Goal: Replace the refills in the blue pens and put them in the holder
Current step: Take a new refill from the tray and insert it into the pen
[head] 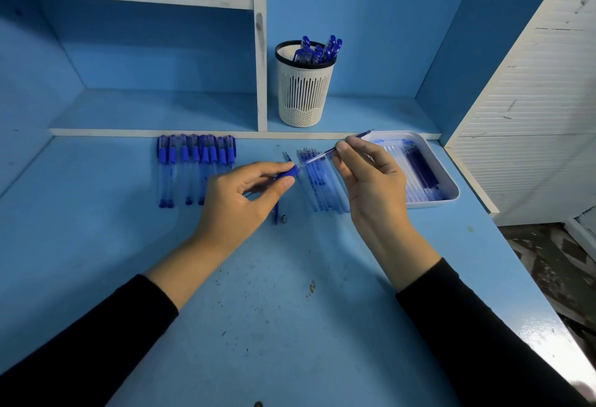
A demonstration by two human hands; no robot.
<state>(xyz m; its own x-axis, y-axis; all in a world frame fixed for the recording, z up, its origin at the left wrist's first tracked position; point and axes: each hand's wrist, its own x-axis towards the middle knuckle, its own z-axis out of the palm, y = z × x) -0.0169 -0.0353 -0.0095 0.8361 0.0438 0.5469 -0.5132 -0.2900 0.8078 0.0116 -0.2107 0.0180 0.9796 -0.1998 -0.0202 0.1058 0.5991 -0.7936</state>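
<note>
My left hand (245, 193) grips a blue pen barrel (288, 173) by its ribbed grip end, just above the desk. My right hand (367, 177) pinches a thin blue refill (322, 155) whose lower end meets the barrel's open mouth; its tip points up and to the right. A row of capped blue pens (196, 164) lies to the left. Loose refills (319, 180) lie under my hands. A white slotted holder (303, 90) with several blue pens in it stands on the low shelf behind.
A white tray (448, 177) holding more refills sits at the right by the desk edge. A small metal pen tip (284, 218) and a blue cap (276, 210) lie on the blue desk (274, 310). Shelf dividers rise behind.
</note>
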